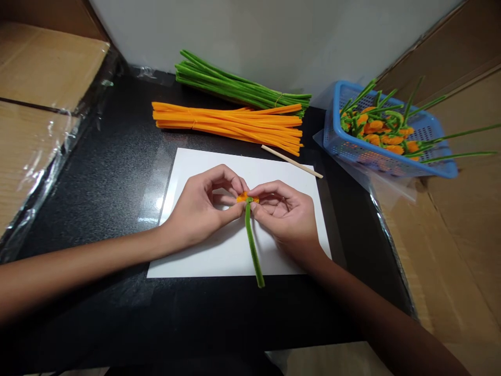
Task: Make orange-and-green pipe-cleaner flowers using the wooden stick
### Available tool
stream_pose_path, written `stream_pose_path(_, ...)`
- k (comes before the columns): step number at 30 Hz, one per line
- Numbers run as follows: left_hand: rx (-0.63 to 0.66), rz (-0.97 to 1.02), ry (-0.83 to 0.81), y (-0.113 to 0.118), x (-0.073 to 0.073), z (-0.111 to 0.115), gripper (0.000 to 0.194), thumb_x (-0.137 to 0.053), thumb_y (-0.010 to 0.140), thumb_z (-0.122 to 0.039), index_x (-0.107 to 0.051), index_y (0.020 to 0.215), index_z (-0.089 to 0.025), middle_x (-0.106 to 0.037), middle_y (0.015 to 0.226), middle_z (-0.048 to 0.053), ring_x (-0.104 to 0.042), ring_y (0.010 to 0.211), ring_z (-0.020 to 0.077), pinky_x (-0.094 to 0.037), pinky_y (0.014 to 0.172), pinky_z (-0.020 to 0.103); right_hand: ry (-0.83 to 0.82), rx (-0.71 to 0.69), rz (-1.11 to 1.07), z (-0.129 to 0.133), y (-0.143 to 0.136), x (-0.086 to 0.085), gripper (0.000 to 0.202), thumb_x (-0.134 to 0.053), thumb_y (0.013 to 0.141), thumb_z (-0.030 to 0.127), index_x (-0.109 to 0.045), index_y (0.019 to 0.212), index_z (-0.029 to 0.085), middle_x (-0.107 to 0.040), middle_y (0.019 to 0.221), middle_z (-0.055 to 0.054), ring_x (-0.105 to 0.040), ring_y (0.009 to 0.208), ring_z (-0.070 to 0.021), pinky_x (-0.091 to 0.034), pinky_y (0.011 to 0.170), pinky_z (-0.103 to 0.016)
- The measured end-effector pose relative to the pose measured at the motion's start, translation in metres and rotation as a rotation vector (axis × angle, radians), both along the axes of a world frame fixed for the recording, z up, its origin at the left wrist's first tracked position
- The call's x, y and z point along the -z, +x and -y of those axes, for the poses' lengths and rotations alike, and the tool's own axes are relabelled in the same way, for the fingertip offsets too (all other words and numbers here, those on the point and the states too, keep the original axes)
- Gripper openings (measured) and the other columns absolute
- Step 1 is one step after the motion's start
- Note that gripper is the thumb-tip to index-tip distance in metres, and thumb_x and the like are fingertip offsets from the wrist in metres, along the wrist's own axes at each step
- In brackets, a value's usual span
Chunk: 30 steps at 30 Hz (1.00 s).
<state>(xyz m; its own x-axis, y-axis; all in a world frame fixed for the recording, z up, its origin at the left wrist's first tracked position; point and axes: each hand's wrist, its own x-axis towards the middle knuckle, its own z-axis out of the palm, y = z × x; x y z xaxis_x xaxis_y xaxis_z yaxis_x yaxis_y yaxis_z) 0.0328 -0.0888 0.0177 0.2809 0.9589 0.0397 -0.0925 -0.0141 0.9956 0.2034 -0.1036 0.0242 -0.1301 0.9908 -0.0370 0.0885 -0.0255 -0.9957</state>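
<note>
Between my two hands is a small pipe cleaner flower (253, 240), its orange head partly hidden by the fingers and its green stem hanging down toward me. My left hand (209, 203) pinches the left side of the orange head with thumb and fingertips. From the other side, my right hand (291, 214) pinches the head near where the stem joins it. Both hands are just over a white sheet of paper (183, 266) on the black table.
Behind the paper lie a bundle of orange pipe cleaners (230, 125) and a bundle of green pipe cleaners (235, 83). A thin wooden stick (291, 161) crosses the paper's far edge. At right, a blue basket (332, 120) holds several orange-and-green pieces. Cardboard (43, 62) stands at left.
</note>
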Motion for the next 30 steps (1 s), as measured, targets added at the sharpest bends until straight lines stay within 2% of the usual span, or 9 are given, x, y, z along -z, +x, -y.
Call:
stream_pose_path(4,-0.011,-0.028,0.030,0.001,0.001,0.001,0.027,-0.080,0.074,-0.026,-0.059,0.087,-0.016,-0.069,0.094,0.006,-0.068,0.081,0.0148,-0.061,0.072,0.027,-0.024,-0.015,-0.019,-0.001,0.001,0.000,0.020,-0.077,0.077,0.036,-0.070,0.088,0.021,-0.071,0.087,-0.004,-0.069,0.077,-0.0170,-0.062,0.072,-0.033)
stream_pose_path(7,0.003,-0.100,0.106,-0.002,-0.002,-0.001,0.022,-0.074,0.082,-0.029,-0.063,0.096,-0.016,-0.070,0.095,0.007,-0.070,0.083,0.0158,-0.060,0.073,0.026,-0.082,-0.034,-0.083,-0.004,0.007,0.002,0.022,-0.076,0.079,0.036,-0.070,0.093,0.021,-0.071,0.087,-0.003,-0.068,0.072,-0.0156,-0.061,0.068,-0.032)
stream_pose_path(9,0.044,-0.177,0.243,-0.008,-0.004,-0.007,0.017,-0.066,0.088,-0.027,-0.067,0.101,-0.017,-0.072,0.098,0.007,-0.070,0.088,0.0170,-0.060,0.077,0.027,-0.123,-0.057,-0.139,-0.007,0.012,0.004,0.023,-0.075,0.081,0.036,-0.069,0.098,0.021,-0.071,0.086,-0.003,-0.068,0.067,-0.0145,-0.061,0.065,-0.031)
stream_pose_path(13,0.241,-0.374,0.697,-0.026,-0.005,-0.024,0.019,-0.063,0.089,-0.020,-0.073,0.105,-0.024,-0.073,0.106,0.008,-0.069,0.093,0.0181,-0.057,0.082,0.030,-0.184,-0.132,-0.206,-0.012,0.020,0.005,0.025,-0.074,0.082,0.038,-0.068,0.101,0.021,-0.071,0.087,-0.003,-0.068,0.065,-0.0140,-0.060,0.063,-0.030)
stream_pose_path(15,0.295,-0.482,0.801,-0.033,-0.005,-0.032,0.019,-0.065,0.088,-0.022,-0.074,0.103,-0.029,-0.073,0.106,0.007,-0.069,0.089,0.0180,-0.056,0.080,0.031,-0.192,-0.160,-0.212,-0.013,0.020,0.005,0.026,-0.075,0.082,0.038,-0.069,0.100,0.021,-0.070,0.088,-0.003,-0.069,0.067,-0.0144,-0.059,0.061,-0.029)
stream_pose_path(20,0.380,-0.579,0.779,-0.039,-0.017,-0.040,0.012,-0.061,0.092,-0.033,-0.073,0.095,-0.033,-0.071,0.092,0.007,-0.067,0.088,0.0199,-0.053,0.070,0.030,-0.161,-0.203,-0.214,-0.009,0.014,0.003,0.026,-0.076,0.081,0.037,-0.071,0.101,0.021,-0.071,0.092,-0.004,-0.069,0.071,-0.0158,-0.060,0.065,-0.031)
stream_pose_path(24,0.450,-0.614,0.762,-0.036,-0.032,-0.039,0.017,-0.057,0.094,-0.036,-0.071,0.086,-0.030,-0.067,0.081,0.007,-0.062,0.078,0.0191,-0.048,0.062,0.029,-0.114,-0.165,-0.215,-0.005,0.009,0.001,0.020,-0.077,0.079,0.035,-0.074,0.092,0.021,-0.068,0.090,-0.004,-0.069,0.073,-0.0165,-0.061,0.069,-0.034)
stream_pose_path(27,0.439,-0.632,0.785,-0.035,-0.034,-0.039,0.021,-0.054,0.094,-0.035,-0.069,0.082,-0.029,-0.063,0.077,0.007,-0.058,0.074,0.0189,-0.045,0.060,0.030,-0.094,-0.158,-0.240,-0.005,0.007,0.002,0.015,-0.077,0.080,0.032,-0.072,0.088,0.020,-0.066,0.088,-0.003,-0.069,0.076,-0.0172,-0.061,0.069,-0.034)
stream_pose_path(30,0.388,-0.660,0.813,-0.035,-0.031,-0.038,0.021,-0.055,0.093,-0.036,-0.068,0.079,-0.028,-0.061,0.073,0.006,-0.055,0.070,0.0185,-0.044,0.059,0.030,-0.066,-0.177,-0.262,-0.006,0.007,0.003,0.013,-0.074,0.082,0.031,-0.069,0.087,0.020,-0.065,0.087,-0.002,-0.068,0.077,-0.0159,-0.061,0.071,-0.033)
